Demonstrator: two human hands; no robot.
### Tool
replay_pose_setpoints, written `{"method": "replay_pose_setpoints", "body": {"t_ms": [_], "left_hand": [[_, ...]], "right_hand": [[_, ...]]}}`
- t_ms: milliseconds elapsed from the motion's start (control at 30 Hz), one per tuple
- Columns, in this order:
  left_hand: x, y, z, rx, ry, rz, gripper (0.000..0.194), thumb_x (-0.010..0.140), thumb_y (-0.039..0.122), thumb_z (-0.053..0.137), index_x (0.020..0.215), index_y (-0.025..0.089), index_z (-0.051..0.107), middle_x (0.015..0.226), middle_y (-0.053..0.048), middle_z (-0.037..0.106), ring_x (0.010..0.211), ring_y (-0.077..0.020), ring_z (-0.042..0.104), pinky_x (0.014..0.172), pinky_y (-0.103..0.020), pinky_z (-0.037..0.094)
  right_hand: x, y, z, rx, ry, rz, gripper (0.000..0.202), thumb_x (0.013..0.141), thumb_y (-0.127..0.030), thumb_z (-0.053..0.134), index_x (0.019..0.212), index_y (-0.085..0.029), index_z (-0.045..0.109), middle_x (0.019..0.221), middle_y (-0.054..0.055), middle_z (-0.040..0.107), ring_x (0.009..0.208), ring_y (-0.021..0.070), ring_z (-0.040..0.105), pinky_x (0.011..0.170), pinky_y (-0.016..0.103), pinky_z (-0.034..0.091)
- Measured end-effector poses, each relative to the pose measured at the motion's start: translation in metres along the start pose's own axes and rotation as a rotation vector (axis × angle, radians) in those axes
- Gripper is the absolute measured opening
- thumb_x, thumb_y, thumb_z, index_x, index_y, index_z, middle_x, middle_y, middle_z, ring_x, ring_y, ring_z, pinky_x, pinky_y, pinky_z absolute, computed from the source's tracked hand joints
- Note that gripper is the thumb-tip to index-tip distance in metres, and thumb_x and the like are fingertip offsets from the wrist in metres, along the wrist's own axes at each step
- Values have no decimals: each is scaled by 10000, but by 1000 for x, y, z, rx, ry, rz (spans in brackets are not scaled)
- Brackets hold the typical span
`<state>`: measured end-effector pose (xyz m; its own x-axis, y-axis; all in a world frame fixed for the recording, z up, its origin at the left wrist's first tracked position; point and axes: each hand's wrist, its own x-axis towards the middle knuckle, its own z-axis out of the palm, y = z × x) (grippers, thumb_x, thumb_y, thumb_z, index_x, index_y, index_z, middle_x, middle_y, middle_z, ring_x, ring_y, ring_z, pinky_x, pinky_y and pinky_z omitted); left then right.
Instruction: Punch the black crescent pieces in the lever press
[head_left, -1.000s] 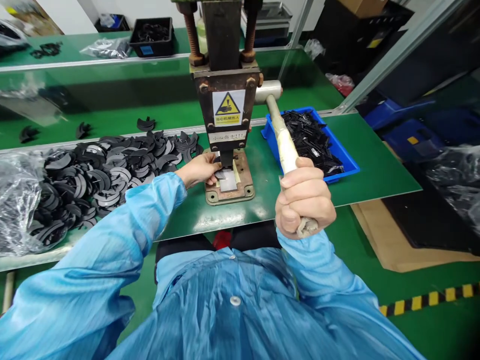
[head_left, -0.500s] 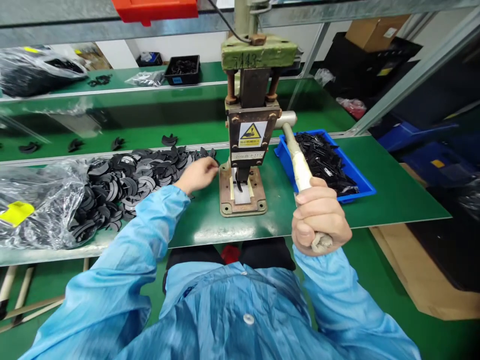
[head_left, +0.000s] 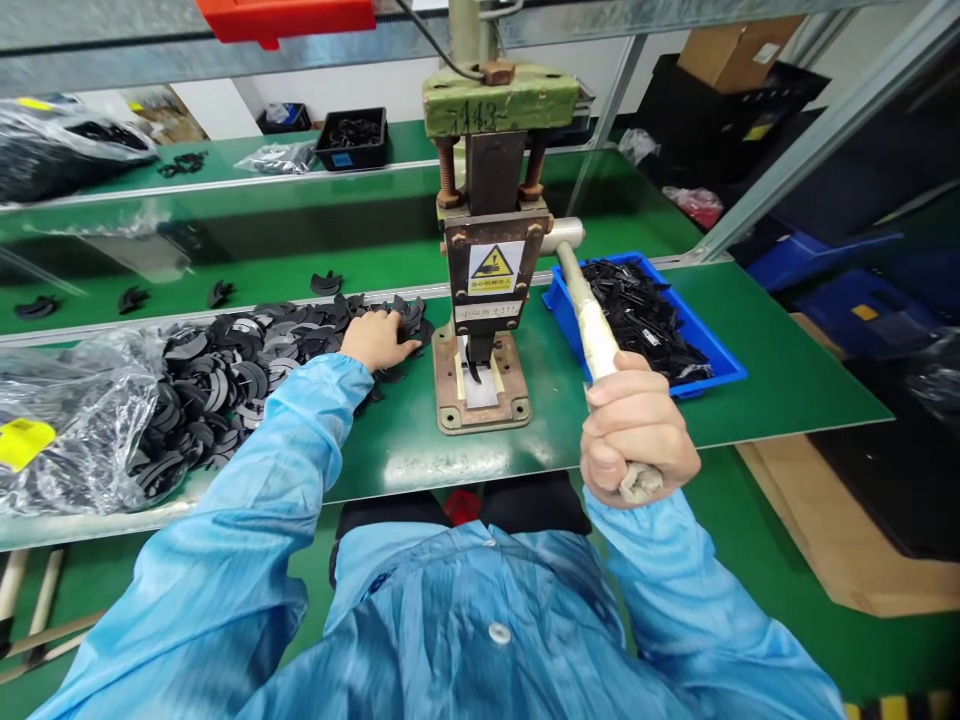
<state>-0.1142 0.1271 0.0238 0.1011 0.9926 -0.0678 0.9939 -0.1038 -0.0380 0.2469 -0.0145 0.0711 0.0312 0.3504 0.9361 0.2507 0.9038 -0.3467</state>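
Grips lever (head_left: 581,290) of press (head_left: 491,180); touches pile of black curved parts (head_left: 225,365).
Closes right hand (head_left: 637,430) fully round the lever's wrapped lower end, at the press's right side. Shows long axis of lever slanting from metal crossbar (head_left: 566,234) down and rightward, with grip end pointing back toward the person; crosses, in view, the left side of blue bin (head_left: 712,370). Lays left hand (head_left: 379,342) palm down at the pile's right end, with thumb spread apart from bent fingers and pointing right, toward the press; cannot tell of any part held beneath. Includes one dark curved piece (head_left: 474,372) under the ram, just above base plate (head_left: 446,395), with long axis roughly front to back and near tip bending right. Lists also clear plastic bag (head_left: 67,430) at the pile's left end.
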Motion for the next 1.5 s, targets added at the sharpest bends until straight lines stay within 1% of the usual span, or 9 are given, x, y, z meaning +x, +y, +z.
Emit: {"method": "replay_pose_setpoints", "body": {"t_ms": [167,333,467,533,633,867,967,1167,1500], "left_hand": [[-3,8,8,-96,5,-105,675,907,694,692,1328,169,649,1347,-273,719,1262,-443,689,1025,-489,524],[5,2,12,-348,-108,-229,711,787,598,851,1325,197,617,1244,-192,770,1149,-360,744,923,-394,541],[5,-1,9,-516,-93,-208,292,840,411,836,986,220,671,938,-91,775,897,-283,737,782,-352,512],[-2,0,5,-605,-43,-202,218,905,364,774,817,232,626,762,-48,712,762,-240,694,720,-333,487],[-20,7,-2,-853,-15,-224,266,954,358,747,793,231,576,649,-12,658,609,-181,628,627,-291,464],[-67,51,-6,-1493,-243,-136,306,905,310,868,1013,185,610,749,-21,715,632,-144,718,632,-256,596],[-73,66,-1,-1488,-235,-128,247,931,299,827,989,181,617,777,-20,721,651,-151,732,608,-253,590],[-66,74,10,-1276,-58,-32,228,884,326,860,879,173,691,768,-20,745,669,-131,677,635,-224,520],[-54,67,10,-1238,-100,-8,284,905,400,854,910,182,672,737,-19,717,641,-153,703,590,-235,519]], "right_hand": [[8,-3,3,15,-14,-107,195,910,-333,723,769,-262,607,719,-46,676,841,188,726,1056,593,624],[8,-2,3,28,-9,-114,169,885,-306,732,780,-260,607,731,-45,679,860,190,728,1070,591,615],[8,-2,5,37,3,-118,180,883,-318,742,778,-251,611,730,-47,681,862,180,734,1088,572,611],[9,-3,6,30,12,-103,196,888,-350,743,771,-262,612,721,-56,681,850,180,739,1082,574,619],[9,-4,7,21,26,-83,211,893,-378,738,756,-279,611,712,-67,680,835,191,744,1061,596,632],[8,-4,9,12,51,-75,243,899,-382,735,735,-283,586,694,-66,659,823,190,737,1066,601,633],[9,-4,9,18,36,-99,222,893,-343,738,753,-267,582,705,-60,665,840,182,733,1084,586,621],[11,-4,12,23,42,-117,247,915,-350,730,755,-249,571,701,-53,650,851,172,729,1091,579,613],[9,-9,9,-3,10,-68,297,983,-372,691,748,-248,557,736,-47,646,902,165,731,1123,594,605]]}}
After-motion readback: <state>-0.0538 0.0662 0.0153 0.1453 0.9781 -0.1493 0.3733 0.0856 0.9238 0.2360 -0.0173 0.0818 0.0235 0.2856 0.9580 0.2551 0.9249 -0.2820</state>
